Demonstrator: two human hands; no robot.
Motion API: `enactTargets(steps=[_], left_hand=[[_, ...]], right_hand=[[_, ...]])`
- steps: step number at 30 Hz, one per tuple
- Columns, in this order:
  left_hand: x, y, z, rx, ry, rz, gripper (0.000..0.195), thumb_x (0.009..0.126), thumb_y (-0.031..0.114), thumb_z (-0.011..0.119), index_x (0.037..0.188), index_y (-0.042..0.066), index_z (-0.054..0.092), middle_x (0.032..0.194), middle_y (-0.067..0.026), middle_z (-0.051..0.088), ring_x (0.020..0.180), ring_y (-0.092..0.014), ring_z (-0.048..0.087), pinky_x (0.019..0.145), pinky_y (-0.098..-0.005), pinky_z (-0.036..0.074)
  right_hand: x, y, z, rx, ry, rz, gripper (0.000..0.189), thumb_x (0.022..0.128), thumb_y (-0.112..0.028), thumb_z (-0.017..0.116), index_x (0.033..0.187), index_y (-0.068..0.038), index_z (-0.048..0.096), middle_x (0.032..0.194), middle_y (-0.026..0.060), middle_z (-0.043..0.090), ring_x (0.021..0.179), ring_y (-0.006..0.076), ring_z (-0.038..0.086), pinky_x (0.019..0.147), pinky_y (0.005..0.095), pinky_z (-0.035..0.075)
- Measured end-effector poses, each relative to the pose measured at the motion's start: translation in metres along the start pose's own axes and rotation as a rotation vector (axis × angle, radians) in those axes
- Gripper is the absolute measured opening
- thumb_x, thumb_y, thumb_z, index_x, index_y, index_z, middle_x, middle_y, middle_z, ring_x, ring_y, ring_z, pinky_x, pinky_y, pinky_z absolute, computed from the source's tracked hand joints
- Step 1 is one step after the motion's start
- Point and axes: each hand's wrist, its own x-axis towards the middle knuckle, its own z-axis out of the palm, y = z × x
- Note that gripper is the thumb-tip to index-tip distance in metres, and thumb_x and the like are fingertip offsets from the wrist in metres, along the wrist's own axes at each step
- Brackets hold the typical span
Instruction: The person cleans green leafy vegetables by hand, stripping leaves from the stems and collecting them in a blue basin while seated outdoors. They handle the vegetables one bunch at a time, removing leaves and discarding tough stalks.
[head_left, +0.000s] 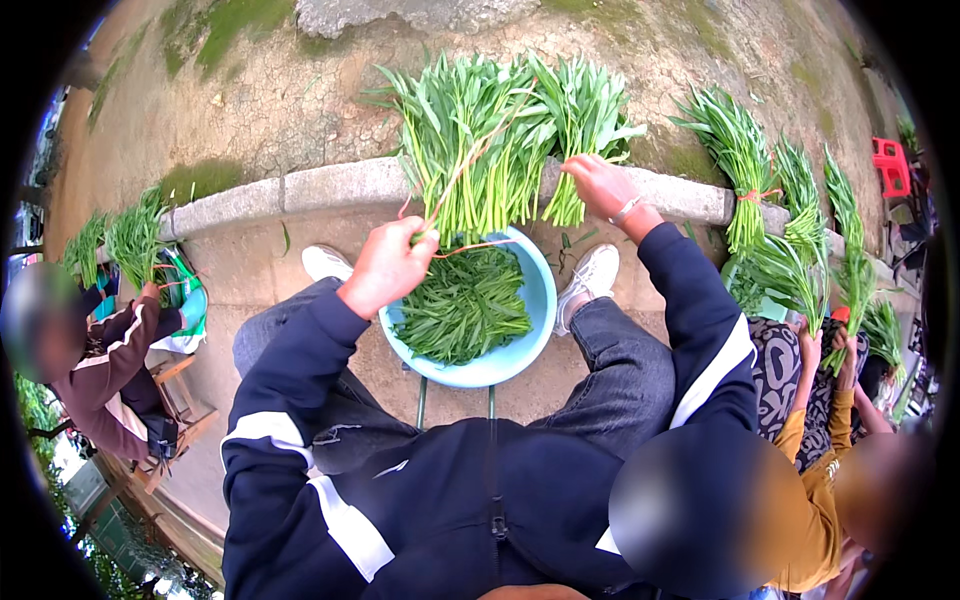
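Long-leaved green stems, like water spinach, lie in a wide bunch (480, 150) across the stone curb. My left hand (394, 255) is closed around the lower ends of a few stems at the bunch's left side, with pinkish-red ties (465, 169) trailing from it. A smaller bunch (583, 142) lies just right of the wide one. My right hand (600, 186) is beside that bunch's stems, fingers bent; whether it grips any is unclear. Below, between my feet, a light blue plastic basin (546, 300) holds loose cut greens (465, 307).
The stone curb (337, 182) crosses ahead, with bare soil beyond. A tied bunch (742, 180) leans on it at right. One person (112, 360) sits at left holding greens; people at right hold bunches too. A red plastic stool (891, 169) stands far right.
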Motion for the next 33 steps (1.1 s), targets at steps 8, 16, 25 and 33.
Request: enactTargets(steps=[8,16,25,33], left_hand=[[-0.023,0.017,0.049,0.232,-0.199,0.246,0.015,0.082,0.019,0.053,0.087,0.006,0.057,0.07,-0.0203,0.06,0.066,-0.038,0.06,0.058,-0.0471,0.046],[-0.022,0.023,0.031,0.099,0.016,0.311,0.016,0.084,0.016,0.054,0.097,0.008,0.05,0.067,-0.0163,0.06,0.061,-0.036,0.059,0.054,-0.046,0.044],[-0.022,0.032,0.012,0.295,-0.012,0.418,0.014,0.081,0.015,0.056,0.092,0.008,0.052,0.073,-0.0148,0.06,0.064,-0.036,0.059,0.054,-0.0455,0.045],[-0.034,0.041,0.003,0.427,-0.012,0.412,0.011,0.079,0.016,0.058,0.085,0.009,0.053,0.067,-0.0103,0.059,0.058,-0.032,0.058,0.049,-0.0426,0.045]], right_hand=[[0.039,-0.149,-0.027,1.69,-0.219,0.906,0.043,0.081,-0.037,0.064,0.101,0.0,0.056,0.087,0.0094,0.063,0.048,0.0043,0.046,0.04,0.0184,0.036],[-0.02,-0.098,-0.086,1.171,0.089,0.636,0.022,0.091,-0.017,0.053,0.103,-0.001,0.062,0.078,0.0037,0.061,0.065,0.0101,0.061,0.057,0.0207,0.05],[-0.198,0.023,0.098,0.54,0.202,1.111,0.014,0.085,-0.014,0.059,0.092,-0.005,0.066,0.071,0.0057,0.066,0.057,0.0128,0.061,0.05,0.0265,0.048],[-0.192,0.029,0.108,-0.297,-0.532,1.011,0.016,0.08,-0.017,0.054,0.081,-0.007,0.067,0.085,0.0183,0.065,0.076,0.0316,0.065,0.066,0.0407,0.052]])
